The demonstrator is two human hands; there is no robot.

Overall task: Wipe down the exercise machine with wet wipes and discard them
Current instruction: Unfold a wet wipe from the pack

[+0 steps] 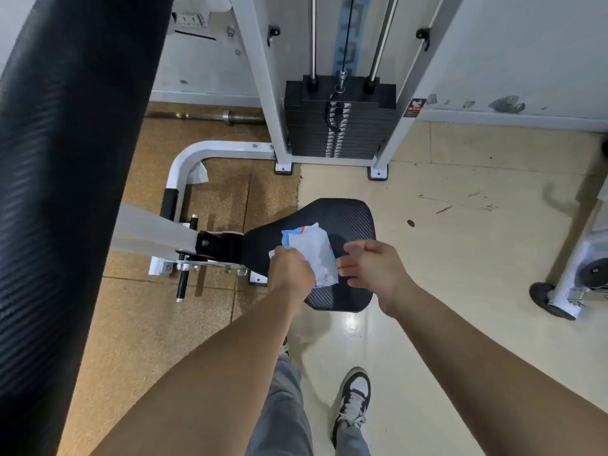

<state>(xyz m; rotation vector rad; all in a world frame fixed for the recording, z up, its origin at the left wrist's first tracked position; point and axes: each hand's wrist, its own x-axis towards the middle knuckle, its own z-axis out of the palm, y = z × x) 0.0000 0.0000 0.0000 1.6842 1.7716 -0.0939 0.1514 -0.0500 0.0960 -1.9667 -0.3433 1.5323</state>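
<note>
A blue and white pack of wet wipes lies over the black ribbed seat of the exercise machine. My left hand grips the pack at its near left side. My right hand hovers just right of the pack with fingers loosely curled, its fingertips close to the pack's right edge and holding nothing. The machine's big black back pad fills the left of the view. Its white frame runs under the pad to the seat.
The black weight stack stands in its white frame against the wall ahead. A barbell lies by the wall. Another machine's wheeled foot is at the right. My shoe stands on the cream floor below the seat.
</note>
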